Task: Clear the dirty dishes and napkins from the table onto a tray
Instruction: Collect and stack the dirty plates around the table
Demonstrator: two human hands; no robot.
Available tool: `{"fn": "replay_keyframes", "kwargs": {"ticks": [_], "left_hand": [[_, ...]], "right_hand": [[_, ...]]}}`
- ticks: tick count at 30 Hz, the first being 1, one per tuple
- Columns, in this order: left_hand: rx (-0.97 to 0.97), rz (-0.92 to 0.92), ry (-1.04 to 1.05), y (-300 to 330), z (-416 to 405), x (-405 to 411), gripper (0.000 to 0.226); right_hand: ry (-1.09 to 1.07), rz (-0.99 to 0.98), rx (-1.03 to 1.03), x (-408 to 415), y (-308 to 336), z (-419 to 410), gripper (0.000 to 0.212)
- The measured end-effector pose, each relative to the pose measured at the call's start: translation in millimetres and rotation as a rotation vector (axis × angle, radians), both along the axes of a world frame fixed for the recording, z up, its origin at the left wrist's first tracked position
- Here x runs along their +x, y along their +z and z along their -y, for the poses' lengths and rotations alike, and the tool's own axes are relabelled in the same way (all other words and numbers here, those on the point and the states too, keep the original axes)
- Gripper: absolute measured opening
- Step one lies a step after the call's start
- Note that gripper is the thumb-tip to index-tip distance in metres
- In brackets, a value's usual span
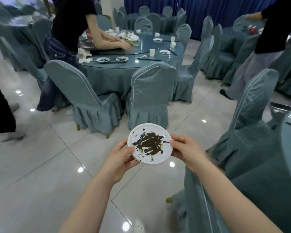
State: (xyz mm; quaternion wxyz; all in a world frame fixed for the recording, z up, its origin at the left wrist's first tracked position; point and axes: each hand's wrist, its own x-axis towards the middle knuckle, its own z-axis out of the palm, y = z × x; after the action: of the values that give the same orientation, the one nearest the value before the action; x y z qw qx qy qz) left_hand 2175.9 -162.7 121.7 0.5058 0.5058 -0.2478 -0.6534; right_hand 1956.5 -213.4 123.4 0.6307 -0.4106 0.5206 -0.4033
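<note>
Holding a dirty white plate (149, 144) out in front of me over the tiled floor (40, 165), I have my left hand (120, 158) pinching its near-left rim and my right hand (185, 149) gripping the right rim, so neither is nearer than the other. It sits level between them, dark sauce smeared across its middle. No tray is plainly in view; something flat and shiny lies on the round worktop (133, 63) ahead, near another person's arms (107, 42), but it is too blurred for me to call it one. That worktop lies well apart from me, straight ahead past two covered chairs (151, 91), and carries more smeared plates (122, 59), cups (152, 52) and crumpled napkins (84, 55). More covered chairs and draped tables fill the room, with blue curtains (217, 12) behind.
</note>
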Motion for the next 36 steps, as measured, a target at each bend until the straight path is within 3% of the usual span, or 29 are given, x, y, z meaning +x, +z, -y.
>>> {"fn": "replay_keyframes", "kwargs": {"ticks": [13,20,30,36], "left_hand": [[0.015,0.049,-0.228,7.1,235.5,20.9,0.027],[0.018,0.029,-0.510,-5.5,378.1,-6.6,0.027],[0.075,-0.064,-0.839,-2.4,518.3,-135.8,0.027],[0.019,-0.069,-0.967,4.6,585.3,-248.4,0.028]], "right_hand": [[-0.212,0.058,0.118,9.5,-4.0,193.4,0.024],[-0.510,0.090,0.168,-16.1,-2.8,267.6,0.017],[-1.055,0.011,0.111,-128.0,20.9,292.2,0.017],[-1.217,0.018,0.074,-232.1,19.6,303.9,0.016]]}}
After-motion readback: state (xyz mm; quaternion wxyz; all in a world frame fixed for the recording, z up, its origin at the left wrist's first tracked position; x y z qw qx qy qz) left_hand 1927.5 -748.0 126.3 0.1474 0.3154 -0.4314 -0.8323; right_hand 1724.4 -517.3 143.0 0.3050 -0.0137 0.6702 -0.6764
